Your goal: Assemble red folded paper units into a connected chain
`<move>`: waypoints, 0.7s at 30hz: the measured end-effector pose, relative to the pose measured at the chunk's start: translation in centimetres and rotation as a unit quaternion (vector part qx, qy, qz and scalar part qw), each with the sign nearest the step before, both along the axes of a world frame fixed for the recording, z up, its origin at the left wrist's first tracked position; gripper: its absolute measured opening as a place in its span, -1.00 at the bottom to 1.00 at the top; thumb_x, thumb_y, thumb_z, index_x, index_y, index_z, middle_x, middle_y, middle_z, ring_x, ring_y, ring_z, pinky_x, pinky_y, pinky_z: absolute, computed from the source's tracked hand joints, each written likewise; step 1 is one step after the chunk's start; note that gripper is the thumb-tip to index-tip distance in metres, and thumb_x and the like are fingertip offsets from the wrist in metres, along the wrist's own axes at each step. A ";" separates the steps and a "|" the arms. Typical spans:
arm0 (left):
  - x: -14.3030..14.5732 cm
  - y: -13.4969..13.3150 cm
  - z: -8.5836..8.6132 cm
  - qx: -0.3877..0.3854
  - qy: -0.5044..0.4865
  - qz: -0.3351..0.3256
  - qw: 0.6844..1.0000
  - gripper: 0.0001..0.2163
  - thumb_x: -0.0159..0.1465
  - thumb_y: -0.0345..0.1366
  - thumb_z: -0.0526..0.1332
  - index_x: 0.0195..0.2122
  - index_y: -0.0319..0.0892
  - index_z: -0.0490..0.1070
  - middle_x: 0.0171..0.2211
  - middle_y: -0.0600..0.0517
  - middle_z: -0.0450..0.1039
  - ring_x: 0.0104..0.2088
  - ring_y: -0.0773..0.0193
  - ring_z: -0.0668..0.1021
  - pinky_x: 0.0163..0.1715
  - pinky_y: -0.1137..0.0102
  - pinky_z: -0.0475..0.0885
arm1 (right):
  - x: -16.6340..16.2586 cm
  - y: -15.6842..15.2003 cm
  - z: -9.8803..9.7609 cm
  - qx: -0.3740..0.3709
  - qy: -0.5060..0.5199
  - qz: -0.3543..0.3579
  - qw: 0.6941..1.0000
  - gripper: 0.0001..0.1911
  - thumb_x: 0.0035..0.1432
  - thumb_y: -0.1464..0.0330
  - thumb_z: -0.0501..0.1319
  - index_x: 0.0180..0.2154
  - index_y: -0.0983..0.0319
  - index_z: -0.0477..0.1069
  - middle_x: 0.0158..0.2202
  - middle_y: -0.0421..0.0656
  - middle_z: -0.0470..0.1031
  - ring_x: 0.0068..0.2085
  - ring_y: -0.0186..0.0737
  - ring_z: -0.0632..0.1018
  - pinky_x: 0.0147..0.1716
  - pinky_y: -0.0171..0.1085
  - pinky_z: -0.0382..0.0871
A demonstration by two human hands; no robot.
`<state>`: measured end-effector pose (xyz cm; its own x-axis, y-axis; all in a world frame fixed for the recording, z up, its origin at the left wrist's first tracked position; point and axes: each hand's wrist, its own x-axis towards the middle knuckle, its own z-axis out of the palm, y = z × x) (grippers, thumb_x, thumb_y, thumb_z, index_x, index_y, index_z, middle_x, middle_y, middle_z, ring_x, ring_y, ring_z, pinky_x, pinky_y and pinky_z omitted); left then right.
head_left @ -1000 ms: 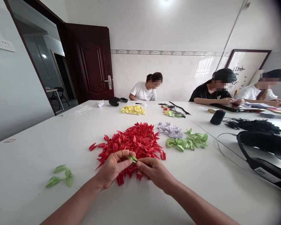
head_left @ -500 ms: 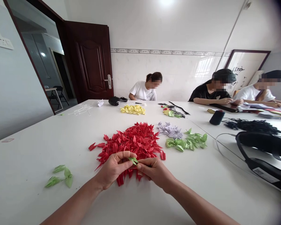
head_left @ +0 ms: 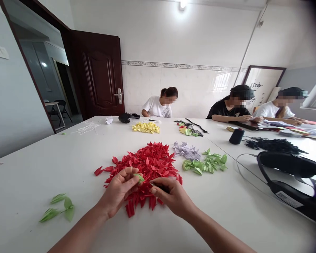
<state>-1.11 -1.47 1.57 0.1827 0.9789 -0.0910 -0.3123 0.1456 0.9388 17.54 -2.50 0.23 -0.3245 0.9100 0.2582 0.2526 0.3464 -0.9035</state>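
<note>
My left hand (head_left: 118, 191) pinches a small green folded-paper piece (head_left: 139, 178) between thumb and fingers, above the near side of a heap of red folded-paper pieces (head_left: 147, 160). Just to the right, my right hand (head_left: 175, 196) is closed, thumb against forefinger. Something thin and dark shows between those fingers, but its kind is unclear. A gap separates the right fingertips from the green piece. On the table to the left of my hands lie several more green folded pieces (head_left: 69, 208).
Behind the red heap are lilac pieces (head_left: 186, 150), green pieces (head_left: 205, 163) and yellow pieces (head_left: 145, 127). A black headset (head_left: 276, 182) with its cable lies right, near a dark thread spool (head_left: 236, 136). Three people sit across the white table (head_left: 94, 232).
My hands have come apart; the right fingers have left the green piece, which stays in my left hand. The whole view has shifted slightly.
</note>
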 end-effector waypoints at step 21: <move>-0.7 -0.4 1.6 0.111 0.201 -0.039 0.973 -0.71 0.06 -0.19 0.24 -0.19 -0.14 0.37 -0.16 -0.05 0.45 -0.24 0.19 0.52 -0.30 0.40 0.41 | 2.2 2.5 -0.1 0.049 -0.019 -0.138 0.989 -0.77 0.00 0.22 0.13 -0.49 0.28 0.36 -0.62 -0.26 0.25 -0.58 -0.42 0.22 -0.61 -0.40 0.08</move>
